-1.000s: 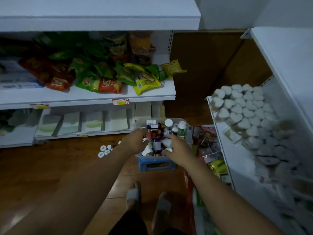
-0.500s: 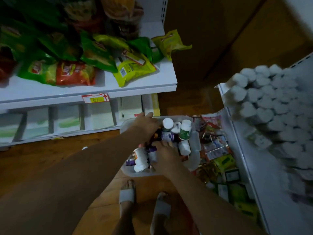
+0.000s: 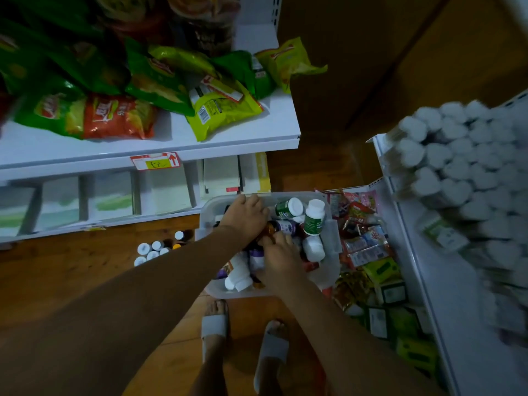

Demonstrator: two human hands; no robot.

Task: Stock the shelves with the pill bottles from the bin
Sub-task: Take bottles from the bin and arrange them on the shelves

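- A dim room with a brown wooden floor (image 3: 65,278).
- At left, a white left shelf (image 3: 234,142) carries snack bags (image 3: 217,107).
- At right stands a white right shelf (image 3: 440,284).
- Between them shows a brown wall (image 3: 360,61).

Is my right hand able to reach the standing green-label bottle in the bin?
Probably yes: the green-label bottle stands uncovered just beyond the right hand, with nothing lying over it.

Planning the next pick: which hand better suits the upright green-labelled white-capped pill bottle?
Probably right: right hand lies nearer the green-labelled bottle in the clear plastic bin; left hand is farther.
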